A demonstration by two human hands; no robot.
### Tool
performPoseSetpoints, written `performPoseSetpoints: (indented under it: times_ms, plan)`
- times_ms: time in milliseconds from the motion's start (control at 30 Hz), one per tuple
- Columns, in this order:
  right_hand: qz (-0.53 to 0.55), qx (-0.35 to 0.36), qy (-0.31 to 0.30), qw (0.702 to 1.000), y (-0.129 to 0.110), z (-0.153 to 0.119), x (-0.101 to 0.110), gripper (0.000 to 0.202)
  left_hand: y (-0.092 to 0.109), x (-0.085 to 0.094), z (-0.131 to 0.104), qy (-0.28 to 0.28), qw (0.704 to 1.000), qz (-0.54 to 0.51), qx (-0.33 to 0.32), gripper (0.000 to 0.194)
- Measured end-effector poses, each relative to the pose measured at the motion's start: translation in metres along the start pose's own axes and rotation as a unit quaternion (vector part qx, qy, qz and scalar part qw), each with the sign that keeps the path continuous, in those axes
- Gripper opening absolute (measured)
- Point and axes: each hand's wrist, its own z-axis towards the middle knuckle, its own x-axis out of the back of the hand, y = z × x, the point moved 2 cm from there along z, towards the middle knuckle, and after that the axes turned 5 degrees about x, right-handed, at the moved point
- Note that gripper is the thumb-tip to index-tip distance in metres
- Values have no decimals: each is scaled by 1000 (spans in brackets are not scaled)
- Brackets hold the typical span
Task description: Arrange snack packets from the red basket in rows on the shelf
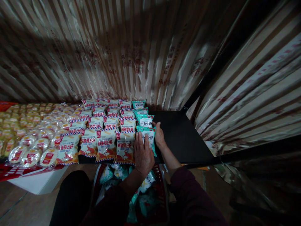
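Note:
My left hand (144, 154) lies with outstretched fingers on the front of a teal snack bag (150, 135), the nearest in a single column of teal bags. My right hand (160, 135) is held on edge along the right side of that column, its thumb up and its fingers partly hidden. It is at the side of the front teal bag and the teal bag behind it (145, 122). Left of my left hand stand rows of white and orange snack bags (125, 146) with striped edges, tilted back against each other.
The black shelf (185, 138) extends right to a dark frame post (199, 91). Round wrapped packs (31, 157) cover its left part. Below the shelf, a red basket (163, 188) holds more teal bags (147, 182). Pleated printed sheeting (141, 56) hangs behind. A white box (39, 180) sits lower left.

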Motion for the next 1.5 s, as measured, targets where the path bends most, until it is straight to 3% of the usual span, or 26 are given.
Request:
performPoseSetpoints:
  times_ms: [300, 567, 767, 967, 1167, 1367, 1500]
  plan:
    - [26, 18, 26, 999, -15, -14, 5, 81, 1, 2, -1, 7, 1000, 8, -3, 60]
    - [-16, 69, 83, 994, -25, -35, 18, 83, 7, 11, -11, 17, 999, -22, -37, 62]
    - [22, 104, 116, 988, -30, -71, 27, 70, 10, 28, -50, -26, 989, -80, -119, 63]
    - [-15, 146, 132, 980, -36, -123, 30, 62, -2, 40, -100, -86, 981, -107, -141, 63]
    - [-47, 164, 138, 975, -21, -173, 25, 53, -21, 45, -124, -138, 979, -105, -111, 62]
    - [-76, 134, 138, 978, -3, -221, 15, 45, -42, 38, -133, -198, 978, -65, -23, 63]
    - [-162, 110, 84, 977, 28, -232, 6, 37, -52, 31, -141, -237, 971, -44, 5, 61]
